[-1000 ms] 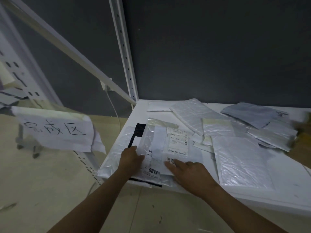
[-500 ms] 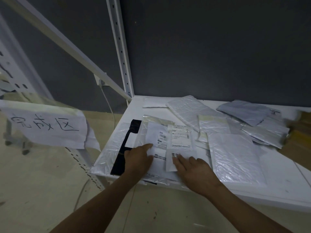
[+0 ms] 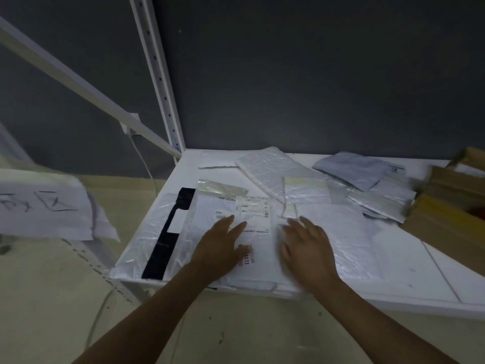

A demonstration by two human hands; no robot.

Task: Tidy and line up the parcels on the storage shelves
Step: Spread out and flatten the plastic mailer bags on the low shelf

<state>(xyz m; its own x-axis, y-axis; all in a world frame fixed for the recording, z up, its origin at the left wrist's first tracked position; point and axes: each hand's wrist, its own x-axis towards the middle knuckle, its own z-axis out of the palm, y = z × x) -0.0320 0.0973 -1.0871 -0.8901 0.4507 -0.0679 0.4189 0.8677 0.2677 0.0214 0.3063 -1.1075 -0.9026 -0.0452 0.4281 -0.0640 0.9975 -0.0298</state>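
A white shelf board (image 3: 433,279) carries several flat plastic mailer parcels. At the front left lies a clear bag with a black strip (image 3: 168,232), and on it a white labelled parcel (image 3: 257,214). My left hand (image 3: 223,248) lies flat on that labelled parcel with straight fingers. My right hand (image 3: 307,248) rests flat at the parcel's right edge, fingers spread, slightly blurred. To its right lies a large white mailer (image 3: 341,232). Farther back sit a quilted white mailer (image 3: 265,172) and grey mailers (image 3: 357,169).
Brown cardboard boxes (image 3: 446,206) stand at the shelf's right end. A white perforated upright (image 3: 162,82) rises at the back left corner, with a slanted brace (image 3: 65,80). A paper sign with handwriting (image 3: 44,206) hangs at the left. A dark wall is behind.
Both hands have slid farther onto the labelled parcel, away from the shelf's front edge. The right hand moved to the parcel's right side. More of the black strip shows.
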